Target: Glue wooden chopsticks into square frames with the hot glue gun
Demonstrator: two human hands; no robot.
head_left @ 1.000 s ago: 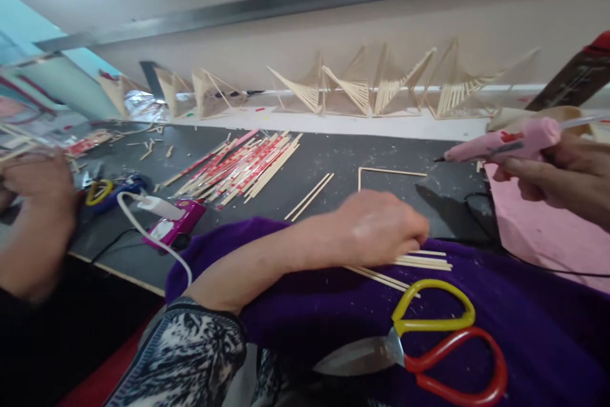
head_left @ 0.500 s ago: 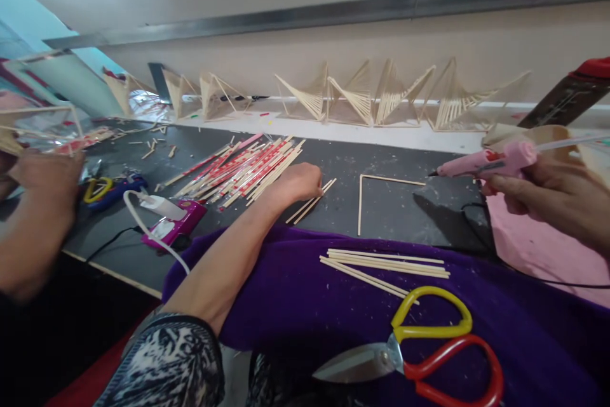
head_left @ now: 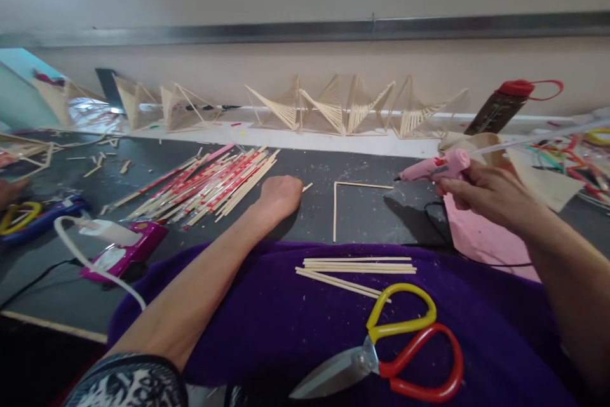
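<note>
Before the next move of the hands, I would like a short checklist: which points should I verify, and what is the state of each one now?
1. Grip of right hand on pink glue gun: ok.
2. Its nozzle apart from left hand: ok.
3. That left hand, closed on the table, holds the stick end beside it: cannot tell.
4. The corner of two sticks lies flat: ok.
5. The scissors shut, away from both hands: ok.
6. Glue at the nozzle: cannot tell.

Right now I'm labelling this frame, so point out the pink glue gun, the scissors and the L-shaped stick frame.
pink glue gun [head_left: 429, 169], head view, on its barrel.
scissors [head_left: 328, 376], head view, on the steel blade.
L-shaped stick frame [head_left: 334, 213], head view, on its vertical stick.
</note>
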